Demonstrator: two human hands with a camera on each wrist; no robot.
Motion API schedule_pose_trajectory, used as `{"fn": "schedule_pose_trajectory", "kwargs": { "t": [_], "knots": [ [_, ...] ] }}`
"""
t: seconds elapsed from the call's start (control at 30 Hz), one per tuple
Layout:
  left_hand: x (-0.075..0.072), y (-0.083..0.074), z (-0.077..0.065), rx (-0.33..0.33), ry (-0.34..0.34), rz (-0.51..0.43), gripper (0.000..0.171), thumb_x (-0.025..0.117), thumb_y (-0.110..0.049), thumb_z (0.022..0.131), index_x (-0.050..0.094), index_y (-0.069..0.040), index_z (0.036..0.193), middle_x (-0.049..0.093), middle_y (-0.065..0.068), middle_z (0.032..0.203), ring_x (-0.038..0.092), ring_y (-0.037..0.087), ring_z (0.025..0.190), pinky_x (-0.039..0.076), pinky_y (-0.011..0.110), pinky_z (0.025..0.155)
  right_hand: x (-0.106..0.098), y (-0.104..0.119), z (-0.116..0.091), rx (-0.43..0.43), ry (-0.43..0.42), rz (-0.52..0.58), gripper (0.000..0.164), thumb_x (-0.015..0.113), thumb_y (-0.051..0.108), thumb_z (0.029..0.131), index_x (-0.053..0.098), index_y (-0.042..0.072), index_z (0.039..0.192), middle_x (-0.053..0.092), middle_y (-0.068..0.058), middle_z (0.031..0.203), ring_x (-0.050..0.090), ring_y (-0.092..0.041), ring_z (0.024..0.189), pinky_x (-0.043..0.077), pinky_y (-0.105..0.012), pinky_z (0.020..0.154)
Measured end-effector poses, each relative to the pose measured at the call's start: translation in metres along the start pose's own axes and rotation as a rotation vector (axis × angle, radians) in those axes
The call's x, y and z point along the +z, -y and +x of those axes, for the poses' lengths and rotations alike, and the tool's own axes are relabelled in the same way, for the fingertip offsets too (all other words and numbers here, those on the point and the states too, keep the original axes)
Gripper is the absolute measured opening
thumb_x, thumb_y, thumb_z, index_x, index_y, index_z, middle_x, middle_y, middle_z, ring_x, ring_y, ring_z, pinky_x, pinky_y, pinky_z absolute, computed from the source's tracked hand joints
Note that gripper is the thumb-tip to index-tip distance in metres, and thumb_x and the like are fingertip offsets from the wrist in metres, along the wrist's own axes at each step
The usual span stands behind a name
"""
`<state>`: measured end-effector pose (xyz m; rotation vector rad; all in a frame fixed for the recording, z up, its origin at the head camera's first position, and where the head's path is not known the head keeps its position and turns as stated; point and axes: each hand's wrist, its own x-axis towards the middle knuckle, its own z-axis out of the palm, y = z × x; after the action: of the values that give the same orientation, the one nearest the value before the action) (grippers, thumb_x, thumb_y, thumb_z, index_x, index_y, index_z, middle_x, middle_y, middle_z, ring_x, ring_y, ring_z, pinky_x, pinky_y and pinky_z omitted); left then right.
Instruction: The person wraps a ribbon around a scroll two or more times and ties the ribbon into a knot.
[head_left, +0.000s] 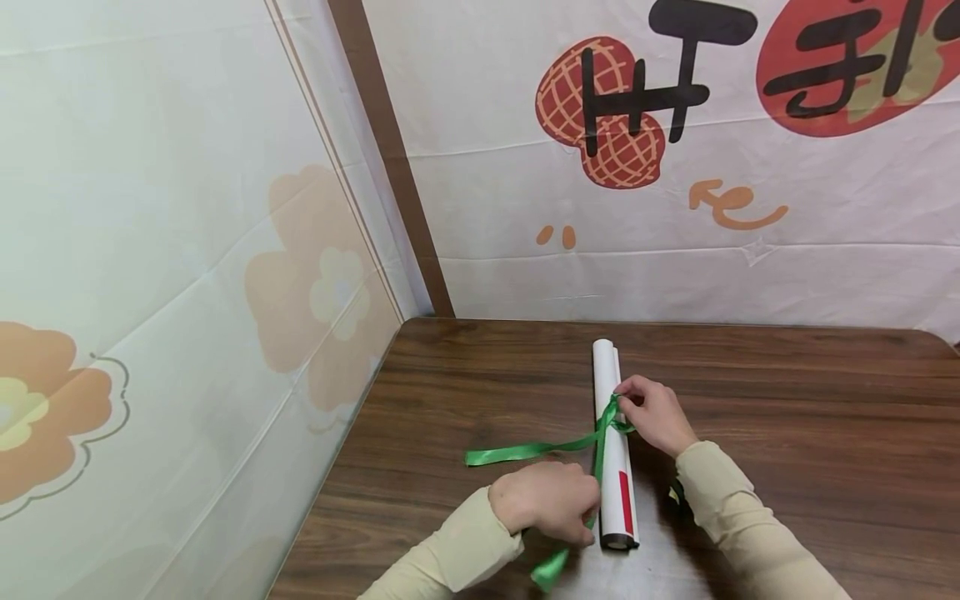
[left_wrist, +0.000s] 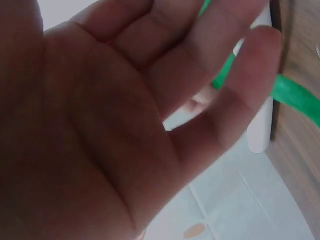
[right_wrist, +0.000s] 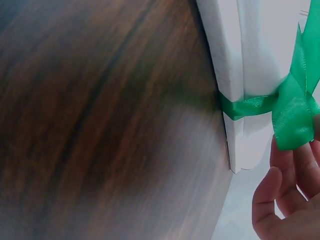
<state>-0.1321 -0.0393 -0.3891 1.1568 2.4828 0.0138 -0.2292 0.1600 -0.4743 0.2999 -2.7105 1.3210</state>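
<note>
A long white roll (head_left: 609, 433), with a red patch and a dark near end, lies lengthwise on the table. A green satin ribbon (head_left: 517, 454) is looped round it, crossing on top; one tail trails left across the wood. Thumb and fingers of my right hand (head_left: 658, 415) pinch the ribbon beside the crossing; the right wrist view shows its wide green fold (right_wrist: 294, 120) at the fingertips. Left of the roll's near half, my left hand (head_left: 547, 500) holds the other tail with curled fingers, and its end (head_left: 551, 570) comes out below the hand. The left palm hides the grip.
The brown wooden table (head_left: 810, 400) meets a printed cloth wall (head_left: 480, 200) at the back and another (head_left: 187, 167) on the left. A small dark item with a yellow spot (head_left: 675, 495) shows partly beside the right sleeve (head_left: 720, 483).
</note>
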Motion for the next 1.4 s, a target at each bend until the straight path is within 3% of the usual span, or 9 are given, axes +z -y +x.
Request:
{"fn": "schedule_pose_trajectory", "kwargs": {
  "t": [0.27, 0.77, 0.97, 1.4],
  "knots": [
    [0.007, -0.009, 0.006, 0.078, 0.014, 0.004, 0.039, 0.073, -0.026, 0.081, 0.046, -0.022, 0.053, 0.035, -0.013, 0.048, 0.035, 0.001, 0.046, 0.03, 0.017, 0.042, 0.0, 0.0, 0.0, -0.018, -0.008, -0.013, 0.011, 0.058, 0.005, 0.091, 0.067, 0.006, 0.098, 0.07, -0.008, 0.091, 0.058, -0.018, 0.076, 0.046, -0.027, 0.067],
    [0.013, -0.029, 0.02, 0.155, 0.048, 0.067, 0.034, 0.07, -0.03, 0.086, 0.051, -0.022, 0.059, 0.047, -0.013, 0.055, 0.046, 0.001, 0.052, 0.035, 0.014, 0.047, 0.001, -0.003, -0.001, -0.032, -0.018, -0.021, 0.012, 0.058, 0.005, 0.091, 0.067, 0.007, 0.099, 0.07, -0.007, 0.092, 0.06, -0.017, 0.08, 0.048, -0.03, 0.071],
    [0.017, -0.039, 0.025, 0.152, 0.09, 0.085, 0.025, 0.071, -0.03, 0.086, 0.059, -0.023, 0.064, 0.056, -0.014, 0.062, 0.051, 0.0, 0.055, 0.039, 0.013, 0.052, 0.001, -0.001, -0.001, -0.043, -0.009, -0.021, 0.013, 0.057, 0.005, 0.091, 0.067, 0.007, 0.1, 0.07, -0.008, 0.093, 0.061, -0.017, 0.081, 0.048, -0.031, 0.072],
    [0.028, -0.051, 0.037, 0.151, 0.127, 0.093, 0.025, 0.068, -0.027, 0.088, 0.057, -0.025, 0.067, 0.06, -0.014, 0.069, 0.053, 0.0, 0.058, 0.043, 0.014, 0.055, 0.003, 0.0, 0.0, -0.052, -0.001, -0.022, 0.013, 0.057, 0.005, 0.092, 0.067, 0.006, 0.101, 0.07, -0.008, 0.094, 0.06, -0.017, 0.079, 0.048, -0.032, 0.071]
  ]
}}
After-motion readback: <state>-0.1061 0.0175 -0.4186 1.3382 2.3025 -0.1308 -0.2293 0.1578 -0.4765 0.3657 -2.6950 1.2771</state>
